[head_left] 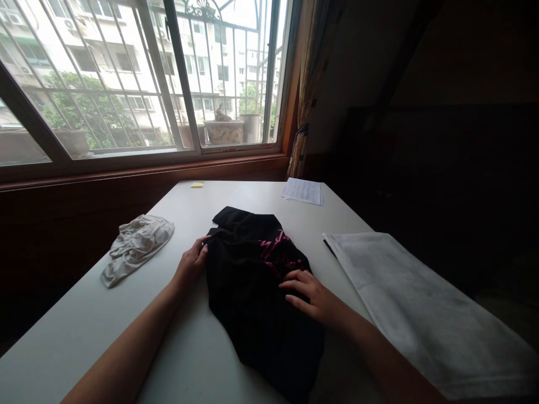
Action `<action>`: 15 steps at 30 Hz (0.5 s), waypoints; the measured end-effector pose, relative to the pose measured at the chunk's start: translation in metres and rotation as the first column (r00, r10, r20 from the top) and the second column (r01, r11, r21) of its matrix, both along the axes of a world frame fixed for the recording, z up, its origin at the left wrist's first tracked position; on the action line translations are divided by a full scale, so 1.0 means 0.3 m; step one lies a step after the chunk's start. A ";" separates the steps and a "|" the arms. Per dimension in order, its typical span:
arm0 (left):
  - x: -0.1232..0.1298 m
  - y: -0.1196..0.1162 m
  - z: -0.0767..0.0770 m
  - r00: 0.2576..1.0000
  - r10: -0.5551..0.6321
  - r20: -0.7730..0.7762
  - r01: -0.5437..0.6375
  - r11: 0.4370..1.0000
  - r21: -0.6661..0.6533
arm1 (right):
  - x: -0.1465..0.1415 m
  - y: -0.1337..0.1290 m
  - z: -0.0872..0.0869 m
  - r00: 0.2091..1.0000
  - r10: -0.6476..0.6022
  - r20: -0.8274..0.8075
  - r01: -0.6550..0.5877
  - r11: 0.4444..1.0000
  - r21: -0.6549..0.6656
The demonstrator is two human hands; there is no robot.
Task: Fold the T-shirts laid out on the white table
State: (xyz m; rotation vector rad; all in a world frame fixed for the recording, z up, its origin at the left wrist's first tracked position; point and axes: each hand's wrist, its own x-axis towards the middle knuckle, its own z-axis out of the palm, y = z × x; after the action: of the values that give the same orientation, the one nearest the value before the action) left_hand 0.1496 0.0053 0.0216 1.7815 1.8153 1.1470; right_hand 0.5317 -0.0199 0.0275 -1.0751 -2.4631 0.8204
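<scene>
In the head view, a soft black cloth with curly pink writing (248, 286) lies in the middle of a smooth white table (181, 348), right in front of the person. That is probably so both hands can reach it easily. It has folds and bumps, and its near end runs down to the bottom of the picture.

The left hand (193, 257) is at the left edge of the black cloth. Its fingers are curled and the thumb is close to them, maybe to hold that edge in place. I cannot tell if any cloth is pinched between them.

The right hand (309, 295) lies on top, near the pink writing. Its fingers are spread out and bent a little, and it grips nothing. It may be there to press the cloth flat.

A crumpled off-white thin cloth (141, 244) sits on the left, and a flat grey-white cloth (412, 303) lies on the right. Both are apart from the black cloth, perhaps to leave room for the hands. Some white printed papers (302, 191) and a small yellow paper (197, 184) lie at the far end, likely out of the way, near the wide barred window (196, 84).
</scene>
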 end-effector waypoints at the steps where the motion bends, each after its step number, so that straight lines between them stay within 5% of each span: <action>1: 0.000 0.000 0.001 1.000 -0.005 0.005 0.005 1.000 -0.003 | 0.000 0.000 0.000 1.000 -0.001 0.000 0.001 1.000 -0.001; 15: -0.008 0.004 -0.007 1.000 -0.016 -0.003 0.016 1.000 -0.014 | -0.001 -0.005 0.007 1.000 -0.001 0.012 0.001 1.000 0.001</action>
State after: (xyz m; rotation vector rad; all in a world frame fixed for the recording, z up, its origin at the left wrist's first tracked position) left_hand 0.1471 0.0064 0.0195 1.7876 1.8036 1.1230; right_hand 0.5313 -0.0215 0.0297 -1.0837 -2.4722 0.8145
